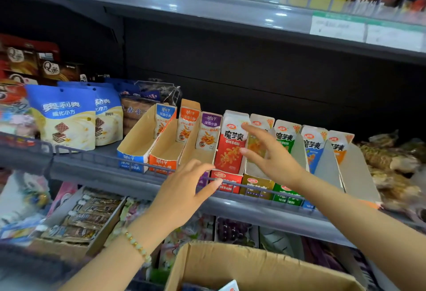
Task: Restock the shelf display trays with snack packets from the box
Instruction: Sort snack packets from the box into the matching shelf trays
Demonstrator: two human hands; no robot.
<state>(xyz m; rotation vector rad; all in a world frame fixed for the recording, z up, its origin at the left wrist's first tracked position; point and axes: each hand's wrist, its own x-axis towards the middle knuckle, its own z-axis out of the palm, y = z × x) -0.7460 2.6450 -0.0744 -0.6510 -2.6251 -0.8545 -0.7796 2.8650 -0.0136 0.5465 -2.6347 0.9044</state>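
A row of cardboard display trays stands on the middle shelf (96, 166): blue (132, 154), orange (162, 160) and purple (196, 150) trays on the left, each nearly empty with one or two fish-snack packets at the back. To their right a red tray holds red konjac packets (230, 143), then yellow (257, 183), green (284, 137) and blue (311, 147) ones. My right hand (269, 152) is spread open in front of the red and yellow trays, holding nothing. My left hand (184, 191) hovers open at the shelf's front rail. The brown cardboard box (249, 265) sits below.
Blue-and-cream wafer bags (64, 118) stand left of the trays. Loose brown packets (391, 166) lie at the right. An upper shelf (207, 7) overhangs. The lower shelf holds a tray of dark sachets (85, 217).
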